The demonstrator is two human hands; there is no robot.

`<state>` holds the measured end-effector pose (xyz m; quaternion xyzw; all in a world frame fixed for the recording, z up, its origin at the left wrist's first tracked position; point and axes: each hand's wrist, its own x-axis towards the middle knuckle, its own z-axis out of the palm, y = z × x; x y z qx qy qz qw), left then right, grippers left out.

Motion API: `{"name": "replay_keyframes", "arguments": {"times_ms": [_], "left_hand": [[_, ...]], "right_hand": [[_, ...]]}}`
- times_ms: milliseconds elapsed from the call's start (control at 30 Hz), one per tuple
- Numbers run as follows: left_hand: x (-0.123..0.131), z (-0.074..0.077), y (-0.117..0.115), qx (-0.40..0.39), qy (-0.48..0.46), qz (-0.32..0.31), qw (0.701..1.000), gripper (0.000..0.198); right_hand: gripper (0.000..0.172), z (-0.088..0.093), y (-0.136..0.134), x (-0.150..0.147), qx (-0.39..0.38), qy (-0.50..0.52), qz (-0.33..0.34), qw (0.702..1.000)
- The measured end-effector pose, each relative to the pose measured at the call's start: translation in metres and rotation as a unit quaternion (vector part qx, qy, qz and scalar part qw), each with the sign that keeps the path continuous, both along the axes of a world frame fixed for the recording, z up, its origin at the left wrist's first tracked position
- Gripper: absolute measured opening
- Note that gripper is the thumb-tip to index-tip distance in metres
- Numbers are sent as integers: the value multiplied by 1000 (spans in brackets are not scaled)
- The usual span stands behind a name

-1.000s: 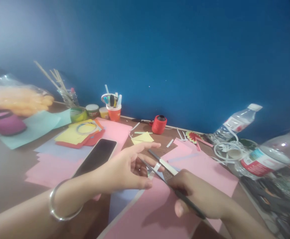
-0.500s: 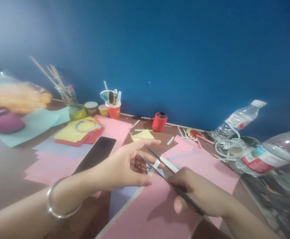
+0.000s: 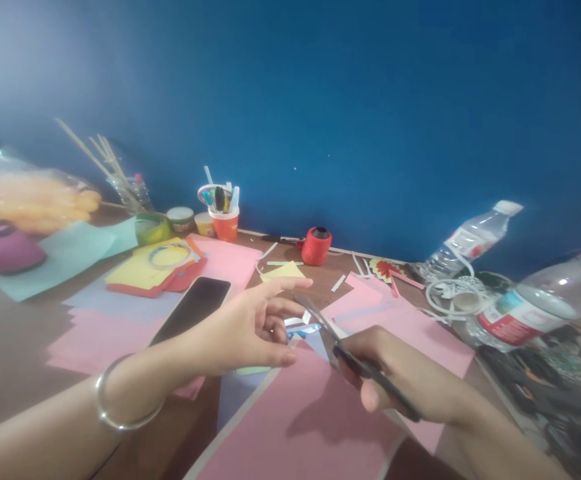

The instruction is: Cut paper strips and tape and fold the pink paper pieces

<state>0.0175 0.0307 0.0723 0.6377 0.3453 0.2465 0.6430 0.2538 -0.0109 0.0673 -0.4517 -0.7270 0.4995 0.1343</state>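
Observation:
My right hand (image 3: 395, 367) grips a pair of dark-handled scissors (image 3: 378, 385), whose blades are together and point up and left toward my other hand. My left hand (image 3: 250, 327), with a silver bangle at the wrist, hovers with fingers apart. A small whitish strip (image 3: 306, 317), perhaps tape, clings at one of its fingertips, close beside the blades. Below both hands lies a large pink paper sheet (image 3: 295, 427) with a pale edge. Blue-and-white scraps (image 3: 303, 329) show just beyond the left fingers.
A phone (image 3: 193, 307) rests on papers at left, near stacked yellow and red sheets (image 3: 133, 270). Along the blue wall stand a red paper cup (image 3: 225, 225) of tools and a red thread spool (image 3: 316, 247). Plastic bottles (image 3: 480, 233) and a white cable (image 3: 453, 297) occupy the right.
The scissor blades, open around the white strip before, have closed and drawn slightly back from it. The left hand stays spread in nearly the same place.

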Motion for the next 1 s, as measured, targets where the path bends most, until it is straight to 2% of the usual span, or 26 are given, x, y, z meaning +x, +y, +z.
{"name": "replay_keyframes", "arguments": {"times_ms": [100, 167, 233, 267, 333, 433, 533, 600, 667, 767, 900, 1000], "left_hand": [[-2, 0, 3, 0, 5, -15, 1000, 74], [-3, 1, 4, 3, 17, -22, 1000, 74], [-4, 2, 4, 8, 28, -20, 999, 74], [-4, 2, 4, 12, 33, -15, 999, 75], [-4, 1, 3, 18, 39, -9, 999, 74], [-4, 0, 1, 15, 39, -12, 999, 74], [-2, 1, -1, 16, 41, -25, 999, 75], [-1, 2, -2, 21, 43, -34, 998, 74], [-1, 4, -3, 21, 44, -45, 998, 72], [-3, 6, -2, 21, 54, -59, 997, 71], [-7, 11, 1, 21, 82, -88, 992, 71], [-7, 15, 0, 9, 118, -127, 985, 73]], "right_hand": [[42, 8, 3, 8, 20, 11, -53, 998], [31, 6, 13, 19, 74, -45, -105, 991], [25, -5, 26, 33, 122, -166, -191, 960], [22, -11, 33, 41, 146, -225, -234, 934], [21, -23, 43, 51, 145, -286, -239, 916], [14, -30, 43, 43, 169, -284, -237, 914], [27, -27, 31, 8, 242, -218, -211, 922], [33, -24, 24, -16, 277, -64, -138, 949], [28, -25, 21, -32, 232, 25, -95, 968], [29, -31, 23, -33, 138, 90, -113, 980], [22, -38, 27, -16, 45, 195, -120, 972], [17, -39, 27, -10, 22, 233, -130, 963]]}}
